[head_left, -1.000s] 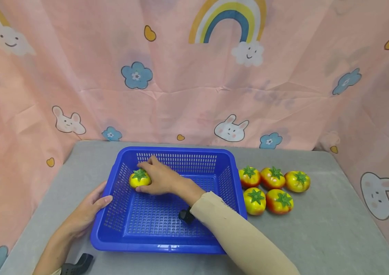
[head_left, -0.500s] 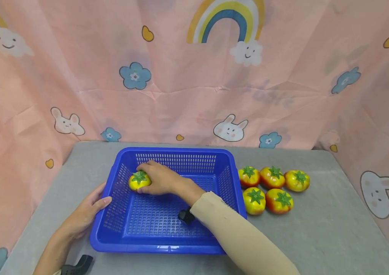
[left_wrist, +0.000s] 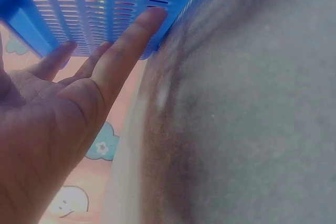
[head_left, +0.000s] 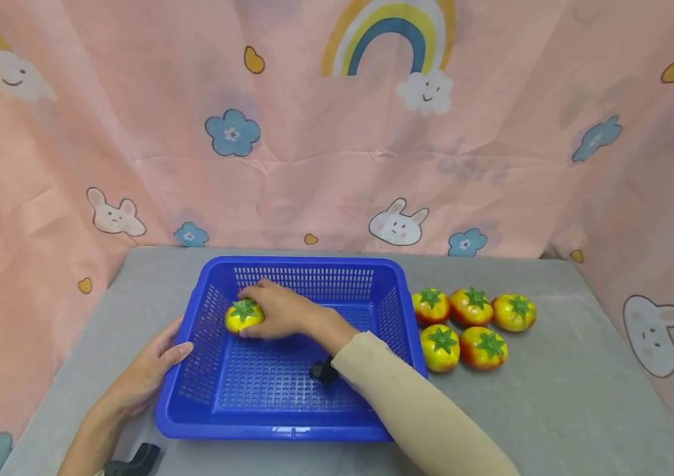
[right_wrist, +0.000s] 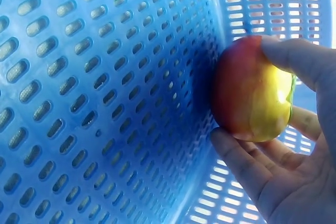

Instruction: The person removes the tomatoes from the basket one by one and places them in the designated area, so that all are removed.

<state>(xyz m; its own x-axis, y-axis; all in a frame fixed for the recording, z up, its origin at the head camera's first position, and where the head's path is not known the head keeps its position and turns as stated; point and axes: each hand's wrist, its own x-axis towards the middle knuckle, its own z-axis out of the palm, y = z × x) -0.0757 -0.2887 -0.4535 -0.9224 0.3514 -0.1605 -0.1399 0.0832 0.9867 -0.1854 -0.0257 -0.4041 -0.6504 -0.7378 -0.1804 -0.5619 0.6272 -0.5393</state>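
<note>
In the head view my right hand (head_left: 280, 311) grips a yellow-and-red tomato (head_left: 241, 318) with a green star-shaped calyx. It sits inside the blue plastic basket (head_left: 289, 432), near the left wall. The right wrist view has the thumb on one side of the tomato (right_wrist: 252, 93) and the fingers on the other, close to the slotted basket floor (right_wrist: 105, 98). My left hand (head_left: 146, 370) holds the basket's left side, its thumb over the rim. In the left wrist view the left fingers (left_wrist: 126, 51) lie along the outer wall.
Several more tomatoes (head_left: 483, 348) stand in two rows just right of the basket on the grey table (head_left: 581, 396). A pink cloth (head_left: 313, 178) printed with rabbits, flowers and rainbows hangs behind and at the sides.
The tomato in my right hand has shifted very slightly to the right and nearer. My left hand stays on the basket's side; the other tomatoes keep their places.
</note>
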